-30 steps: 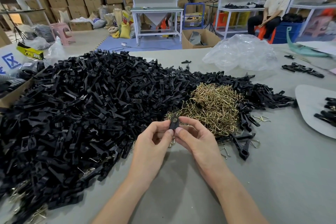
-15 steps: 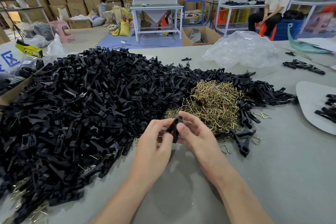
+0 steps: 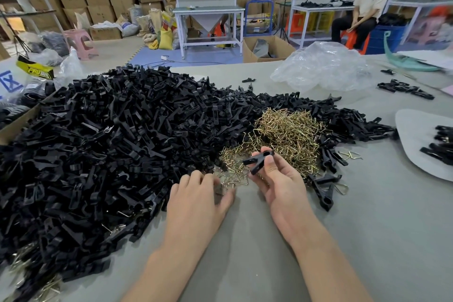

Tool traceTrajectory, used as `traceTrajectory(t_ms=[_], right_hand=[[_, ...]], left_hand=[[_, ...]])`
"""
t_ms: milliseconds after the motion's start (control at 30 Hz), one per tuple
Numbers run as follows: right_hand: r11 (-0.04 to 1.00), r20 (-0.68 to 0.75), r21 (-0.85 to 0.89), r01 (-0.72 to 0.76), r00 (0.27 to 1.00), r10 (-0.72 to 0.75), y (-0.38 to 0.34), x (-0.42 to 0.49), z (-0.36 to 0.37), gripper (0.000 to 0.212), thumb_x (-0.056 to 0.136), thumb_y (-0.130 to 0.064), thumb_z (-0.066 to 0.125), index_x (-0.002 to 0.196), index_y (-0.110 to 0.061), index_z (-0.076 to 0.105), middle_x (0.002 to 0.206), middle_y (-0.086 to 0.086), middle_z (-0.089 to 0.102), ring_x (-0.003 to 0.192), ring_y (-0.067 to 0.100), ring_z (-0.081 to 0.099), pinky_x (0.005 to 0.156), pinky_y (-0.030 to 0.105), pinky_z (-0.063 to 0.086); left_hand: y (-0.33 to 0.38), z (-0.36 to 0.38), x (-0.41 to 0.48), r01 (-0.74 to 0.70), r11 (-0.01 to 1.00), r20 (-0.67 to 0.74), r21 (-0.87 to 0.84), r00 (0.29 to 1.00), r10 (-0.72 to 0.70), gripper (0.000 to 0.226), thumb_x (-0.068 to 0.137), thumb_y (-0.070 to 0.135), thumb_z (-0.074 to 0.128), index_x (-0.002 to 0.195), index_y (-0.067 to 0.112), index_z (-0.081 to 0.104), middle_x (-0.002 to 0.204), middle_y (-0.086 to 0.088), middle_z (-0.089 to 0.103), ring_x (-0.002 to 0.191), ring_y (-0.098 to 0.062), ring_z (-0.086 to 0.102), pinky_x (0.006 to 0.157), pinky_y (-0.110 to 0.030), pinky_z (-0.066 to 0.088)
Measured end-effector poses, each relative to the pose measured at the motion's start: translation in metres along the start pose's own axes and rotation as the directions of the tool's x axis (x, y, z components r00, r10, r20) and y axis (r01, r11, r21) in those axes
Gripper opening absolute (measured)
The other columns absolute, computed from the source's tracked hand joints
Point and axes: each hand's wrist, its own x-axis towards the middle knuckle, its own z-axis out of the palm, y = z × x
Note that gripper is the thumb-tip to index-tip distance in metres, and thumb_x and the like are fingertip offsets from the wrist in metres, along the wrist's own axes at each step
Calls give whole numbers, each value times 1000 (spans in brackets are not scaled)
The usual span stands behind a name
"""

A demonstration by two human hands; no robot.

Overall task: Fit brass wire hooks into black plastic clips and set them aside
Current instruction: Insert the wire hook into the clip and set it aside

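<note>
1. The right hand (image 3: 282, 189) is held just above the tabletop (image 3: 367, 240). Its thumb and forefinger pinch one black clip (image 3: 259, 160), and the other fingers are loosely curled beneath.
2. That clip lies roughly crosswise, from nine to three o'clock, in front of the hook heap. I cannot tell whether a hook is seated in it.
3. The left hand (image 3: 196, 201) is at nine o'clock of the right hand and apart from it. It is palm down, with its fingers reaching over loose hooks on the tabletop. The fingertips are blurred, so I cannot tell whether they grip anything.
4. The heap of brass wire hooks (image 3: 286, 135) lies at twelve o'clock of the right hand, just beyond it.
5. The large heap of black clips (image 3: 110, 142) spreads from eight to twelve o'clock of the left hand and wraps behind the hooks.
6. A few loose clips (image 3: 326, 191) and hooks lie at three o'clock of the right hand.
7. At the three o'clock edge, a pale grey sheet (image 3: 416, 135) carries more clips.
8. A clear plastic bag (image 3: 323, 66) sits far off at one o'clock.
</note>
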Motion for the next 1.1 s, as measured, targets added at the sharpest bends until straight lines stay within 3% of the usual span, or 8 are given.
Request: traceTrajectory(t_ms=[200,367,533,600,667,800,900,1100], right_hand=[[999,-12,-37,7,1000,-7,1,2,0,21,102,-11,52,99,-16,72,91,-2,78,80,8,71,75,22,59],[1000,11,10,-5,1000,5,0,0,1,25,102,-12,52,95,-18,75,93,0,78,81,12,72,84,30,57],[978,49,186,-99,995,92,-6,-3,3,22,87,-16,59,106,-10,70,96,7,77,81,17,71,81,32,61],[962,86,236,-135,989,118,-6,-3,6,27,81,-17,60,105,-9,68,96,9,77,79,17,72,86,36,59],[960,128,236,-150,984,122,-6,-6,8,28,81,-16,60,107,-9,67,99,9,77,81,17,73,91,37,58],[963,222,225,-150,970,99,-5,-11,12,30,85,-14,58,112,-5,67,104,14,74,88,23,73,89,35,60],[969,265,202,-143,960,87,-7,-13,12,26,87,-14,57,109,-7,69,100,14,74,86,21,72,84,32,61],[973,331,160,-167,938,106,-10,-17,14,33,90,-16,55,120,-4,64,104,18,73,87,22,71,79,30,60]], left_hand=[[4,1,3,38,995,76,-90,997,-31,25,97,52,50,109,33,59,106,13,51,107,-10,45,91,-28,41],[1,-5,1,38,965,111,-261,994,-9,5,98,38,55,98,37,50,101,17,54,99,-8,49,81,-27,39],[0,-9,0,-67,891,-129,-449,992,10,8,100,25,57,100,30,64,97,16,58,85,-4,60,78,-22,47],[4,-13,3,14,734,-112,-679,986,-123,11,98,20,62,100,28,69,88,11,68,81,-3,65,73,-12,47],[12,-18,4,186,402,111,-897,973,-203,13,96,12,64,99,20,73,78,3,74,72,-8,71,67,-12,51],[21,-20,3,383,9,379,-924,916,-133,7,89,7,69,94,4,74,73,-9,72,65,-15,68,61,-20,55],[21,-21,4,447,-130,457,-885,887,-63,13,77,18,74,81,6,76,71,-11,68,61,-14,65,58,-22,55],[21,-23,4,531,-199,542,-824,841,-1,15,73,25,75,68,10,75,68,-7,68,54,-10,63,50,-20,53]])
